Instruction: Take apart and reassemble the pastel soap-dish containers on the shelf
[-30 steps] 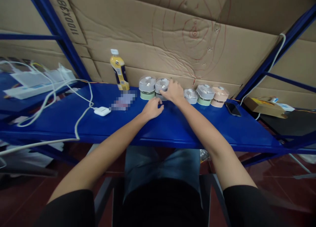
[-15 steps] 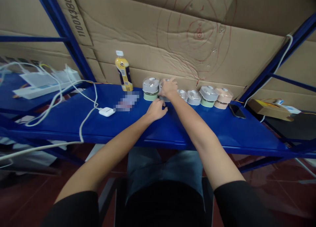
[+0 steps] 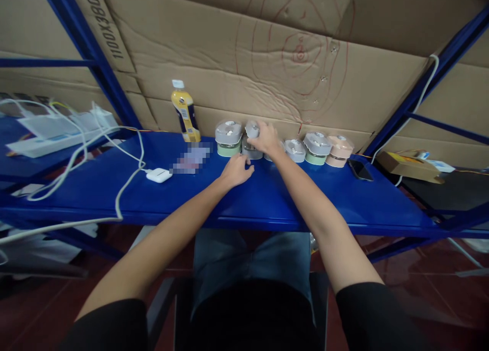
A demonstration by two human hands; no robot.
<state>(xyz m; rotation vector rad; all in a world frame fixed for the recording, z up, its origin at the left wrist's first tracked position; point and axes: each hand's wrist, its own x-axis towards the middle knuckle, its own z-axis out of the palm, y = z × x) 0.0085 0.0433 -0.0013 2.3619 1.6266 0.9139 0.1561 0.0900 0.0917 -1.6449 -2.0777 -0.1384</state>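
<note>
My right hand [image 3: 266, 138] grips a small grey container with a clear lid [image 3: 251, 129] and holds it tilted. Directly below is another grey container [image 3: 252, 152], partly hidden by my hands; I cannot tell whether the two touch. On the blue surface in front of it rests my left hand [image 3: 236, 170], empty, its thumb and fingers apart. To the left stands a grey container [image 3: 228, 131] stacked on a green one [image 3: 228, 150]. Right of my hand are a low grey container [image 3: 294, 151], a grey-on-green stack [image 3: 317, 147] and a peach stack [image 3: 340, 149].
A yellow drink bottle [image 3: 185, 111] stands at the back left of the blue shelf [image 3: 263, 203]. White cables [image 3: 121, 188] and a white case [image 3: 159, 175] lie on the left. A phone [image 3: 360, 170] lies on the right. Cardboard [image 3: 214, 60] forms the back wall.
My right hand has lifted and tilted the grey container off the lower one, which now shows more. My left hand stays by its front. The whole view has shifted slightly.
</note>
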